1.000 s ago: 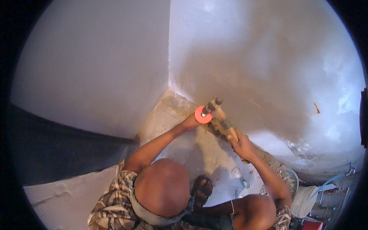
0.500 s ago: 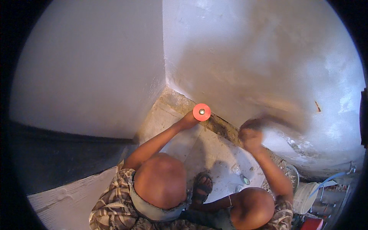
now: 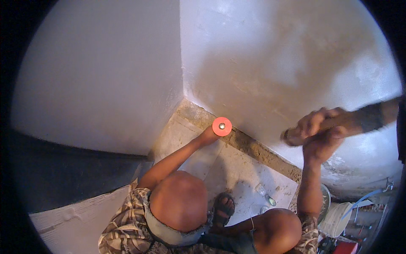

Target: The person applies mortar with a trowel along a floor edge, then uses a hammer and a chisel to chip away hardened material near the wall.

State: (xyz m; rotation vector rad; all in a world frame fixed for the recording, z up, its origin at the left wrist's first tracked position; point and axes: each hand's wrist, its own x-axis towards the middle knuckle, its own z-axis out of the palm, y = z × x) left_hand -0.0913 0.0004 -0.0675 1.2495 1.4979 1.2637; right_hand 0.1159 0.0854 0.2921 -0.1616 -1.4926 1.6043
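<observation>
Now, left hand (image 3: 208, 136) wrapped round the red-guarded chisel (image 3: 222, 126), right hand (image 3: 320, 134) closed tight on the wooden hammer handle (image 3: 354, 122): best strike the chisel's end dead square.

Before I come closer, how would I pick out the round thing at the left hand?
Find the corner where two big walls meet, then follow the brown strip along the right wall's foot. A short way along is the left hand, with the disc covering its fingers. It is round and bright coral red with a shiny metal centre, unlike the dull strip beside it.
</observation>
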